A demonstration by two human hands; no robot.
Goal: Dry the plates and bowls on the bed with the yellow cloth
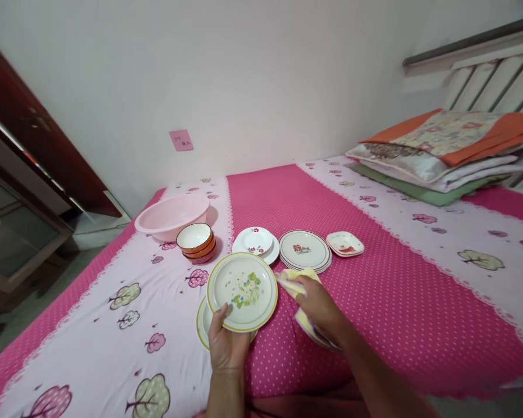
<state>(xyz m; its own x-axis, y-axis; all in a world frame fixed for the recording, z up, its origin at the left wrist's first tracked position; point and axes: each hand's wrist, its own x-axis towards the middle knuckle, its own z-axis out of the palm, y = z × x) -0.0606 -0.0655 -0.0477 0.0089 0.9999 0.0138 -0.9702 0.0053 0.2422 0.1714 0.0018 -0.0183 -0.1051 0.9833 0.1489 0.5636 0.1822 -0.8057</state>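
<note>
Floral plate (243, 290), round, without long axis, is held above the bed (265, 194), its lower edge gripped by the left hand (230, 345). Right hand (319, 305), clutching a yellow cloth (304, 277), stands at the plate's right rim; contact unconfirmed.

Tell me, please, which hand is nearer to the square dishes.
Right. The right hand, holding the cloth, is on the near side of the square dishes, a little left of them. The left hand, holding a plate, is much farther left, also on their near side.
</note>
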